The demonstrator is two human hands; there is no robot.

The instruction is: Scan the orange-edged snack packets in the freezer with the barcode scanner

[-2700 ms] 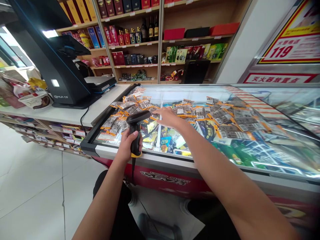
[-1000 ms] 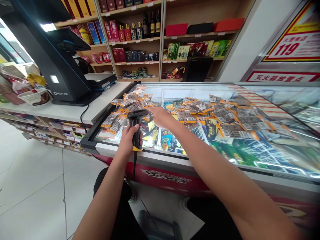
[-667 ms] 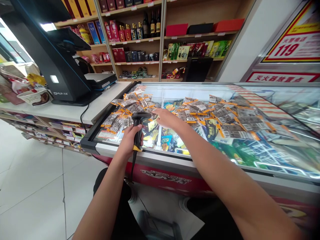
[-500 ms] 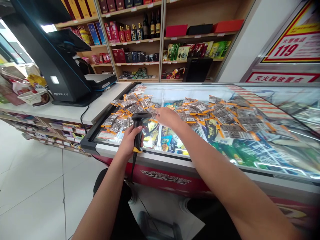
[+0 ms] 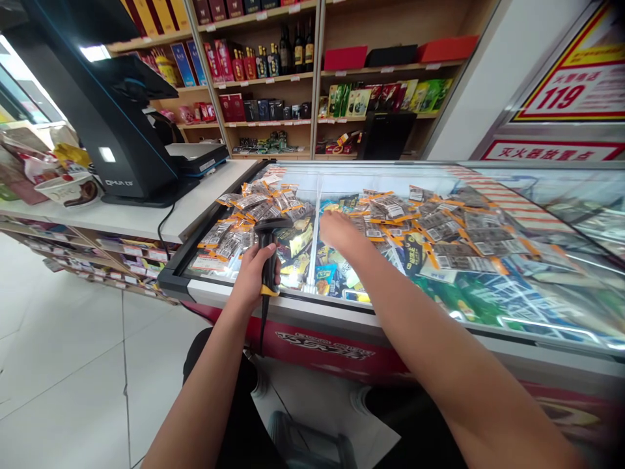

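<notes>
My left hand [image 5: 254, 272] is wrapped round the grip of a black and yellow barcode scanner [image 5: 268, 257]. The scanner's head points right, over the glass top of a chest freezer [image 5: 224, 291]. My right hand [image 5: 338, 229] hovers above the glass with its fingers curled in; no packet shows in it. To its left lies a pile of small clear packets with orange edges [image 5: 254, 205], partly behind the scanner. A larger, spread-out pile of the same packets [image 5: 439, 228] begins just right of that hand. Barcode labels show on many packets.
A black checkout terminal [image 5: 131, 143] and a scale [image 5: 198, 156] stand on the white counter [image 5: 190, 212] at left. Behind the freezer rise shelves with bottles [image 5: 297, 49] and boxes. A grey stool [image 5: 312, 443] is near my legs.
My right hand has moved right, away from the left pile and the scanner's head, and its fingers have curled in. My left hand and the scanner have barely shifted.
</notes>
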